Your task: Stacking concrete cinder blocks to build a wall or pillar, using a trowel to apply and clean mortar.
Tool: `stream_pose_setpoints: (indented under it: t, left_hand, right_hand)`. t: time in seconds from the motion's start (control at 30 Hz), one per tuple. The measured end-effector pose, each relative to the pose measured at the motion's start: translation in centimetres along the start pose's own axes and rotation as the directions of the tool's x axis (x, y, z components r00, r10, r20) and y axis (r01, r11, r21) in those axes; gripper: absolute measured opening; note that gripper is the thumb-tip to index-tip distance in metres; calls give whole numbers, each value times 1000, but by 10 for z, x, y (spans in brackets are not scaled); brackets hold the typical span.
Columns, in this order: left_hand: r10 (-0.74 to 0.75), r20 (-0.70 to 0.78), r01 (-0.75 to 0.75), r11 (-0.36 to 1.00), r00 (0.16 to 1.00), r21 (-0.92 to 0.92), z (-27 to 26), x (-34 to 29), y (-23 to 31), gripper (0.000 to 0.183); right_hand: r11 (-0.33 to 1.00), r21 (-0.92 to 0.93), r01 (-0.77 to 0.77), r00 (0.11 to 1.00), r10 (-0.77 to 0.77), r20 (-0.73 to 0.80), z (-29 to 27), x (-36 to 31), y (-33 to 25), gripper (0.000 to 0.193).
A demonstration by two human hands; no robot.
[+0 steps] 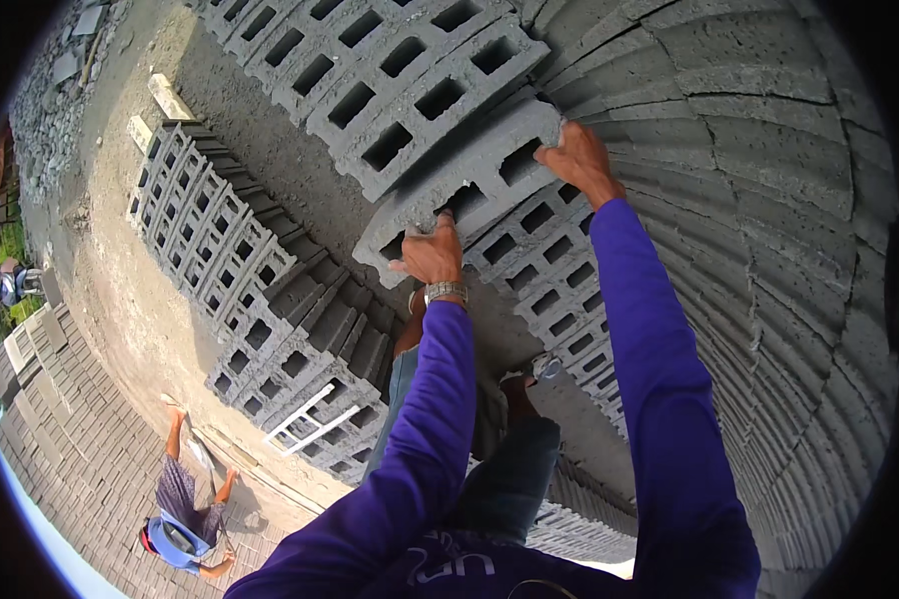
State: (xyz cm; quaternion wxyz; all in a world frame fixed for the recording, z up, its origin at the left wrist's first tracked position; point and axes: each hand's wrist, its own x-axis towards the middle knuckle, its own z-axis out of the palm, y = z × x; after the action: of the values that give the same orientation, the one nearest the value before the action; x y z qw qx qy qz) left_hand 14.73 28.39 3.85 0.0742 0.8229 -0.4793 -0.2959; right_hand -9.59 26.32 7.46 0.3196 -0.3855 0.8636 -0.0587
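A grey hollow concrete block [491,198], with three openings showing in its upper face, is gripped between my two hands. My left hand [432,252] wraps its near left end, fingers at the hollows; a metal-banded watch is on that wrist. At the block's right end, my right hand [581,163] has its fingers curled at the end hollow and corner. The held block lies tilted along the near edge of a stack of similar blocks [370,75]. Whether it rests on that stack or is lifted off it, I cannot tell.
A tall wall of stacked blocks [759,200] rises close on my right. More block rows [559,260] stand below my right arm. To the left is another long row [205,220], with a white frame [313,419] on it. A person in blue [178,539] is at the lower left.
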Motion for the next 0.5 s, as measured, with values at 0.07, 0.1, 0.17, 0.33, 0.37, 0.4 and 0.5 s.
stream_pose_setpoints:
  t: [0.07, 0.1, 0.17, 0.33, 0.37, 0.4, 0.5]
  left_hand:
    - [-55, 81, 50, 996, 995, 72, 8, 13, 12, 56]
    - [0, 133, -8, 998, 991, 64, 10, 19, 17, 57]
    - [39, 194, -53, 996, 980, 67, 3, 27, 9, 58]
    - [24, 69, 16, 847, 997, -531, -87, 25, -39, 49]
    - [89, -56, -105, 902, 994, -419, -82, 41, -76, 52]
    - [98, -29, -101, 898, 995, -428, -79, 45, -79, 52]
    - [-171, 610, 440, 838, 773, -323, -57, 75, -78, 57]
  right_hand:
    - [998, -54, 12, 1000, -12, -2, 7, 37, -8, 41]
    - [997, -74, 23, 999, -26, -39, 7, 54, -10, 41]
    - [986, -165, 12, 995, -28, -95, 16, 61, -17, 41]
    - [921, -234, 312, 867, -377, -325, 49, -9, -43, 43]
    - [884, -269, 382, 842, -453, -294, 57, -22, -55, 47]
    - [847, -317, 427, 820, -511, -259, 65, -28, -52, 50]
    - [928, -256, 269, 912, -331, -243, 78, -15, -58, 61]
